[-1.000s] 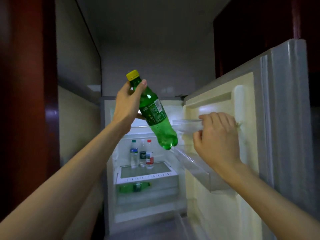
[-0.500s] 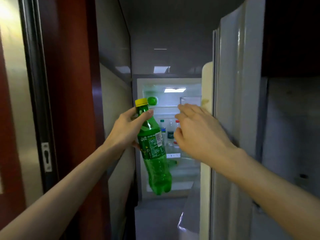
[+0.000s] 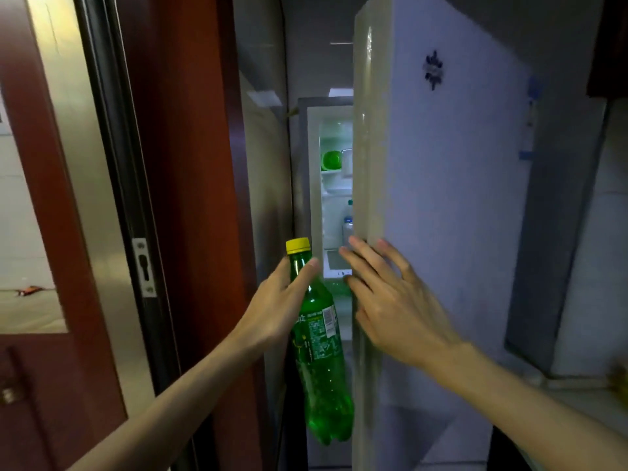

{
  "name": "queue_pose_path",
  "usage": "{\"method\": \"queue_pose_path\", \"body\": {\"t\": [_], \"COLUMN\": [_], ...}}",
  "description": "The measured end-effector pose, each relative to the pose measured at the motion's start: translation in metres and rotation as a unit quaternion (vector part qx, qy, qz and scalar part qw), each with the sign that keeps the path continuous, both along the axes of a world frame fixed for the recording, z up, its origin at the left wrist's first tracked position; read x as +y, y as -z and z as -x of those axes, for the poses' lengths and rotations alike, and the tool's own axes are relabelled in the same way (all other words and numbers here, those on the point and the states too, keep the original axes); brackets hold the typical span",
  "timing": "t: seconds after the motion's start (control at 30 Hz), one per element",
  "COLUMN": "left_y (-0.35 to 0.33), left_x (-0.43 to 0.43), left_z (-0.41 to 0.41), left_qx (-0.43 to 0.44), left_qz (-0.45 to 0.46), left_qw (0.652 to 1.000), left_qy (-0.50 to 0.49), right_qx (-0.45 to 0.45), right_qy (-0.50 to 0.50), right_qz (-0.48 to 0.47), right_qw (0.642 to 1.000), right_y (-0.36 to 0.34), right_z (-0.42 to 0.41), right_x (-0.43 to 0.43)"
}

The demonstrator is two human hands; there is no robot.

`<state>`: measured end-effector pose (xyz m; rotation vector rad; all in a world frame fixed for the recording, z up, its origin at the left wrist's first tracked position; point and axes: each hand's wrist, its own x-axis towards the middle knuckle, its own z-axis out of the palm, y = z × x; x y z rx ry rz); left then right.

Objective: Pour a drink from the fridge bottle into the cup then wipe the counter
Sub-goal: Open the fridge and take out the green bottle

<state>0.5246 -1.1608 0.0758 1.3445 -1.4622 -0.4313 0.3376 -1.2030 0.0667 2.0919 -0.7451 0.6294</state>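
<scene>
Gripping the green bottle (image 3: 319, 348) by its neck, left hand (image 3: 282, 307) sits just beside it.

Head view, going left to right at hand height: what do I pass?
Latch plate → left hand → green bottle → right hand → fridge door.

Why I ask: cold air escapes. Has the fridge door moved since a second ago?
Yes. The fridge door has swung toward shut: the lit fridge interior beside it is now only a narrow slit.
</scene>
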Motion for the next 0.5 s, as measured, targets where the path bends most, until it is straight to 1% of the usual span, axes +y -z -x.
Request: {"method": "queue_pose_path", "body": {"t": [0.1,0.27,0.33,0.43,0.5], "left_y": [0.017,0.03,0.031,0.041,0.05], "left_x": [-0.004,-0.012,-0.017,-0.031,-0.044], "left_z": [-0.007,-0.001,0.006,0.015,0.018], "left_qx": [0.012,-0.037,-0.051,-0.063,-0.067], "left_qz": [-0.023,-0.051,-0.043,-0.025,-0.044], "left_qw": [1.0,0.997,0.997,0.995,0.992], "left_qy": [0.014,-0.036,-0.044,-0.067,-0.098], "right_qx": [-0.012,0.025,0.026,0.031,0.025], "right_qy": [-0.025,-0.049,-0.06,-0.037,-0.007], "right_qz": [-0.012,-0.022,-0.033,-0.057,-0.078], "right_qw": [1.0,0.998,0.997,0.997,0.997], "right_y": [0.002,0.02,0.025,0.035,0.047], "right_z": [-0.024,-0.04,-0.047,-0.051,-0.05], "right_x": [-0.019,-0.069,-0.091,-0.124,-0.147]}}
